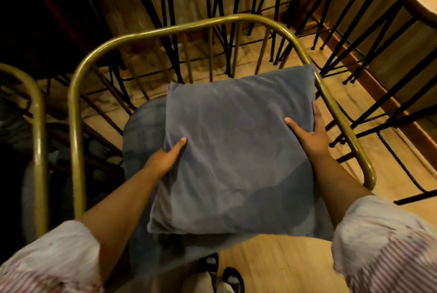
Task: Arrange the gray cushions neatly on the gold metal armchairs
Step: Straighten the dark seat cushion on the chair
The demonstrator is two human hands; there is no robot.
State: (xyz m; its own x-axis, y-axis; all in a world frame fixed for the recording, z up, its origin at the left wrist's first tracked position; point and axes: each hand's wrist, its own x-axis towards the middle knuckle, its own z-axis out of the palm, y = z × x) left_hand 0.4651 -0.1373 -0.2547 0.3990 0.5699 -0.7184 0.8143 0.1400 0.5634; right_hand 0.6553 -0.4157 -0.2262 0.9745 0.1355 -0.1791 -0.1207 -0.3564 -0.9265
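both hands clamp one gray cushion [236, 150] from its sides, left hand [165, 157] and right hand [312, 131] with thumbs on top and fingers hidden below, probably to square it; it lies between them on the seat pad [142, 131], its far right corner touching the gold armchair [78, 93] rail

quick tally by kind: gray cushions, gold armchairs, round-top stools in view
gray cushions: 2, a square one held by the left hand and right hand, and a seat pad under it
gold armchairs: 2
round-top stools: 5, all cropped
total: 9
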